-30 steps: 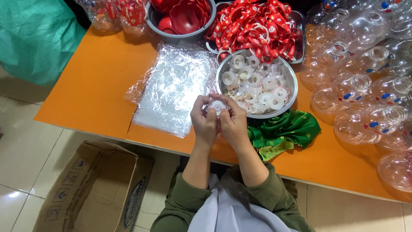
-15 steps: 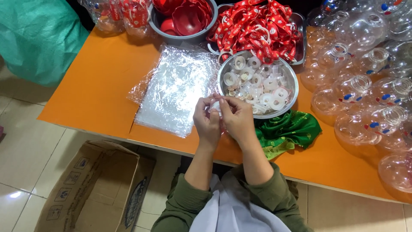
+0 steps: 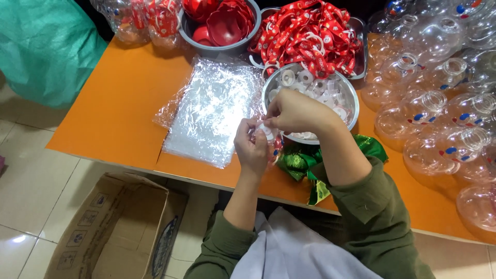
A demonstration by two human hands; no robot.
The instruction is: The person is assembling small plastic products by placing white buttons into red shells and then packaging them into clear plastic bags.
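Left hand [image 3: 251,146] & right hand [image 3: 294,111] pinching white cap [image 3: 267,132], nr table edge [image 3: 111,157]

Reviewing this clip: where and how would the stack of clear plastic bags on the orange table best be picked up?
Probably by the near left corner of the clear plastic bags, coming from the table's front edge. The stack lies flat, that corner is free, and bowls crowd its far and right sides.

My only view comes from the head camera, looking steeply down and close over the orange table [image 3: 119,113], its near edge crossing the frame's lower half, floor at lower left.
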